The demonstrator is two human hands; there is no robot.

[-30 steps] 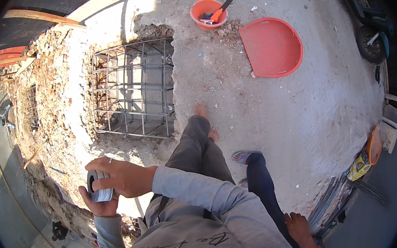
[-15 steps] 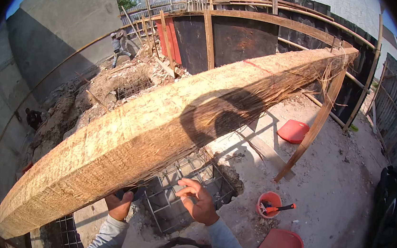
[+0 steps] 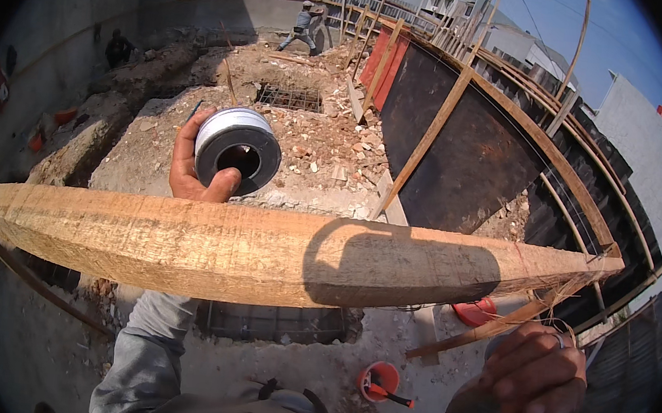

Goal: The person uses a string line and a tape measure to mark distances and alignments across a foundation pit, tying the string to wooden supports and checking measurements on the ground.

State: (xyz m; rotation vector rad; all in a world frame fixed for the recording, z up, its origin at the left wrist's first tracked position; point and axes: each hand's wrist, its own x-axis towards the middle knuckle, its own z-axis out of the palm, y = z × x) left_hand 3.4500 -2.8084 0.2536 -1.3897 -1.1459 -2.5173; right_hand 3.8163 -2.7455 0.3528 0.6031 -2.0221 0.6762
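Observation:
A rough wooden beam point(image 3: 184, 244) runs across the whole width in front of me, crossed by a dark shadow. My left hand point(image 3: 191, 169) reaches past its far side and grips a spool of white line point(image 3: 235, 125) with dark flanges, the thumb pressed at the hub hole. The beam hides part of my left forearm. At the lower right, near the beam's right end, my right hand point(image 3: 535, 377) is closed with curled fingers, a ring on one of them. I cannot make out what lies between those fingers. Frayed fibres point(image 3: 553, 299) hang from that beam end.
An orange bucket point(image 3: 380, 380) holds a tool with an orange and black handle. A red scoop point(image 3: 475, 311) lies beyond a slanted wooden post point(image 3: 486, 330). Below the beam is a pit with a steel grid point(image 3: 272, 324). Braced black panels point(image 3: 464, 148) stand right. One person point(image 3: 303, 29) works far back.
My left hand has risen from under the beam to its far side, bringing the spool into full sight. My right hand has moved right and closed. The view has turned, so the beam appears level.

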